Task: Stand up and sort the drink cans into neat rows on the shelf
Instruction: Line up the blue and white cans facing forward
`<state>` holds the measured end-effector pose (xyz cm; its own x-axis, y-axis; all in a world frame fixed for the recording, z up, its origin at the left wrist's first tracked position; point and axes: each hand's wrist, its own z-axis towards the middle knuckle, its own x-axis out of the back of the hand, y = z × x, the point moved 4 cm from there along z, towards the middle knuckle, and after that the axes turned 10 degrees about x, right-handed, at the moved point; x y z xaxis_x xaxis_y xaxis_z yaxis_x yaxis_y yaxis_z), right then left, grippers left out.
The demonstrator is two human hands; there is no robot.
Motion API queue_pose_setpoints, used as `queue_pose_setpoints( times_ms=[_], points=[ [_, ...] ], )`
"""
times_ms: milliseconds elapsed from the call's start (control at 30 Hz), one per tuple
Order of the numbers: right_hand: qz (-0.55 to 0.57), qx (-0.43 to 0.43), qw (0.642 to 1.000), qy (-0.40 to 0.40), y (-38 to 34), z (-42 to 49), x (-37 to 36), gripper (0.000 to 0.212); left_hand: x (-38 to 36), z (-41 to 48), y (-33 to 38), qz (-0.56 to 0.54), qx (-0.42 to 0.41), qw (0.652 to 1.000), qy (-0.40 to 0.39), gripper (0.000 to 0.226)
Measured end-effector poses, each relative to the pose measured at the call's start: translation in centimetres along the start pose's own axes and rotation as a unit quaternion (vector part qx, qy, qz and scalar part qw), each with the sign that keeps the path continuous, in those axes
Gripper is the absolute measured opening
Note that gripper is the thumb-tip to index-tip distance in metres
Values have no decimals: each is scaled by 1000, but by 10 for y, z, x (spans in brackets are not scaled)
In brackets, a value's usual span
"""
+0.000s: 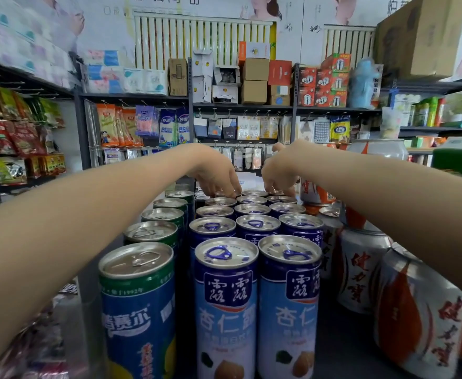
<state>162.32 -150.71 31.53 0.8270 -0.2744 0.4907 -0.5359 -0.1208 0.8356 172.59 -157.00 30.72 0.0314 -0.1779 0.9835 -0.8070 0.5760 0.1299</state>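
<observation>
Here is the shop from the head camera: a dark, matte shelf top [342, 335] runs away from the viewer; behind it stand grey metal racks [189, 101] hung with glossy packets [120, 124], with plain brown cardboard boxes [254, 77] stacked above; white ribbed radiators [197, 39] sit against the poster-covered wall, soft tissue packs [126, 77] lie on the upper left rack, and crinkled snack bags [19, 138] hang at far left; now to the cans, all upright, slim metal cylinders with shiny silver lids; the blue-and-white cans [225, 296] fill the middle of the shelf top in three tidy files, two at the front and three abreast behind, each with a blue ring-pull and packed side against side; just beside them on the left runs a single file of green-rimmed cans [138, 296] with plain silver tabs; on the right the white-and-orange cans [361, 272], wider and rounder at the shoulder, stand more loosely; both bare arms reach across the block to its far end; the left hand [216, 173] has its fingers bent down onto the lids of the back row; the right hand [279, 173], close beside it, does the same on the back-right cans; whether either hand pinches a rim or only touches the lids cannot be told from here.
</observation>
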Motion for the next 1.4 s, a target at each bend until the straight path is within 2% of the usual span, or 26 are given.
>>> queue_pose_setpoints(
  times_ms=[133, 600, 767, 933, 1033, 1200, 1400],
  points=[
    [1, 3, 1000, 25, 0, 4, 2, 53, 2, -1, -3, -8, -3, 1000, 7, 38],
    [74, 20, 997, 30, 12, 1, -2, 56, 3, 4, -7, -3, -7, 1000, 13, 35],
    [87, 25, 996, 17, 8, 7, -3, 57, 3, 7, -10, 6, 1, 1000, 8, 35],
    [88, 40, 995, -36, 5, 10, -1, 61, 4, 3, -11, 9, 13, 1000, -13, 35],
    [150, 41, 986, -62, 10, 15, 0, 65, 5, 2, -14, 8, 18, 1000, -14, 35],
    [294, 72, 953, -30, 3, 23, 13, 57, 6, -1, -18, 11, 31, 999, -16, 37],
    [295, 105, 950, -8, 0, 19, 16, 63, 6, -4, -18, 34, 34, 999, -12, 38]
  ],
)
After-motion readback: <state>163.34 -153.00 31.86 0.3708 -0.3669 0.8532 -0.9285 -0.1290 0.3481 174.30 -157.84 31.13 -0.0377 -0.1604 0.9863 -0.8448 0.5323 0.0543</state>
